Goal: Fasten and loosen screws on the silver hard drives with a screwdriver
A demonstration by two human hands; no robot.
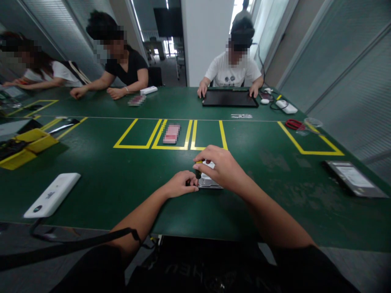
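Note:
A small silver hard drive (210,182) lies flat on the green table (122,183) just ahead of me. My right hand (221,167) is closed around a screwdriver (198,171) with a yellow and black handle, held upright over the drive's left edge. My left hand (180,184) rests on the table with its fingertips against the drive's left side and the screwdriver's lower end. Most of the drive is hidden under my right hand.
Yellow tape boxes (171,136) mark the table's middle, one holding a pinkish item (171,133). A white device (52,194) lies left, yellow bins (27,146) far left, another drive (354,178) right. Three people sit across; one holds a black tray (229,98).

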